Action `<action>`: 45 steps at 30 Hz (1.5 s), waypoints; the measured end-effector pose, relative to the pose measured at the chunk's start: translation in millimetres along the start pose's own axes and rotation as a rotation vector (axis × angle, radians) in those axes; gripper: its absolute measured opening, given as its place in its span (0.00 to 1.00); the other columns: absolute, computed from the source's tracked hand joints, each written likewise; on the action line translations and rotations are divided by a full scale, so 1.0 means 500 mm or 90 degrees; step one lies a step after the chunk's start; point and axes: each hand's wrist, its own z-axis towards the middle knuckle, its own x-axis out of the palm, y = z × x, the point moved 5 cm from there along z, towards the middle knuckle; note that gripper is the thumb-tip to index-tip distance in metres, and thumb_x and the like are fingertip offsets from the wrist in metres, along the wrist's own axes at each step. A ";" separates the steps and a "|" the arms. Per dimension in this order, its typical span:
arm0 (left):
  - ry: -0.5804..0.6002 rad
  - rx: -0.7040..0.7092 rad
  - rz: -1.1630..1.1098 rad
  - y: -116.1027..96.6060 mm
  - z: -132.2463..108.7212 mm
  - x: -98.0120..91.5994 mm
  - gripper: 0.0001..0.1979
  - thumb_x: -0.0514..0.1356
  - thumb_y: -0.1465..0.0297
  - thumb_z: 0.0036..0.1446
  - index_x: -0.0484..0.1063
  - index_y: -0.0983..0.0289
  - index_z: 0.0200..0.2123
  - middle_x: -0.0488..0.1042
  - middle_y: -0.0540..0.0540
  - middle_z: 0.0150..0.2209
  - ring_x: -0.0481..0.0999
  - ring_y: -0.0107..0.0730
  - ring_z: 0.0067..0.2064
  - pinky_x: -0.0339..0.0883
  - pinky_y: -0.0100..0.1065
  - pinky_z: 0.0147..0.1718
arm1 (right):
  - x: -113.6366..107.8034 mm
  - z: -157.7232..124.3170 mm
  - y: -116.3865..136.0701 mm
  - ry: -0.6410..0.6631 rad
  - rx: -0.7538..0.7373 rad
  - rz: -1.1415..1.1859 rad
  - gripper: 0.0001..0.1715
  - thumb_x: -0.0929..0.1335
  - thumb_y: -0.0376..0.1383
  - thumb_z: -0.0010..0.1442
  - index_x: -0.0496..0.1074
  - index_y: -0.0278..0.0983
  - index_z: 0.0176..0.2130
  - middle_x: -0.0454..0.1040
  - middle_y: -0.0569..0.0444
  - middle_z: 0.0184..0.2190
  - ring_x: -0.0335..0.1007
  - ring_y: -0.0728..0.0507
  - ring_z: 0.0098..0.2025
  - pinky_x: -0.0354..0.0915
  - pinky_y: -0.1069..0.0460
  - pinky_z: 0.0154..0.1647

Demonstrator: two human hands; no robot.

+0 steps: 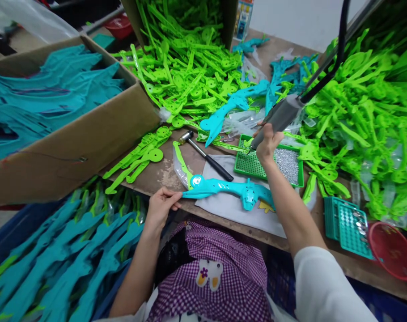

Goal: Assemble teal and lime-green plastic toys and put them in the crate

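Observation:
My left hand pinches the left tip of a long turquoise plastic part, which lies along the table's front edge. Joined near that end is a lime-green plastic arm with clear film around it. My right hand is wrapped round a grey electric screwdriver, tilted, its bit pointing down over the left side of a green tray. Small silver screws fill the tray's right side; a perforated plate covers its left. My right forearm hides the turquoise part's right end.
A hammer lies behind the turquoise part, partly on a grey cloth. Lime-green parts pile up behind and at right. A cardboard box of turquoise parts stands left, above a bin of assembled pieces. A red basket sits front right.

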 end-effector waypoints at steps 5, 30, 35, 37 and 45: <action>0.005 0.003 0.004 0.002 0.001 -0.003 0.21 0.72 0.65 0.34 0.62 0.64 0.24 0.74 0.47 0.21 0.72 0.23 0.16 0.60 0.19 0.12 | -0.001 0.007 0.014 -0.012 0.015 -0.027 0.32 0.62 0.62 0.54 0.72 0.37 0.33 0.64 0.60 0.18 0.64 0.50 0.19 0.61 0.53 0.20; 0.037 0.013 0.010 0.007 0.002 0.000 0.20 0.71 0.65 0.37 0.61 0.63 0.24 0.76 0.49 0.24 0.73 0.24 0.16 0.63 0.21 0.12 | 0.046 -0.194 0.159 0.069 0.129 0.089 0.41 0.56 0.71 0.46 0.70 0.40 0.32 0.64 0.56 0.17 0.63 0.46 0.16 0.57 0.51 0.14; 0.037 0.013 0.011 0.004 0.001 0.001 0.21 0.72 0.65 0.37 0.61 0.64 0.24 0.76 0.49 0.24 0.73 0.24 0.16 0.62 0.21 0.12 | 0.046 -0.204 0.141 0.101 0.131 0.088 0.40 0.57 0.70 0.46 0.71 0.40 0.32 0.66 0.56 0.18 0.62 0.47 0.15 0.57 0.52 0.13; 0.036 0.013 0.010 0.004 0.001 0.001 0.21 0.72 0.64 0.37 0.61 0.64 0.24 0.76 0.49 0.24 0.73 0.24 0.16 0.62 0.21 0.12 | 0.047 -0.207 0.135 0.115 0.121 0.093 0.38 0.59 0.69 0.46 0.71 0.40 0.31 0.67 0.56 0.19 0.63 0.47 0.16 0.59 0.51 0.14; 0.032 0.013 0.002 0.005 0.002 0.001 0.22 0.72 0.64 0.37 0.61 0.64 0.24 0.74 0.47 0.21 0.72 0.24 0.16 0.61 0.20 0.12 | 0.071 -0.236 0.089 0.277 0.130 0.110 0.32 0.68 0.65 0.40 0.71 0.39 0.24 0.71 0.55 0.19 0.69 0.45 0.21 0.66 0.50 0.20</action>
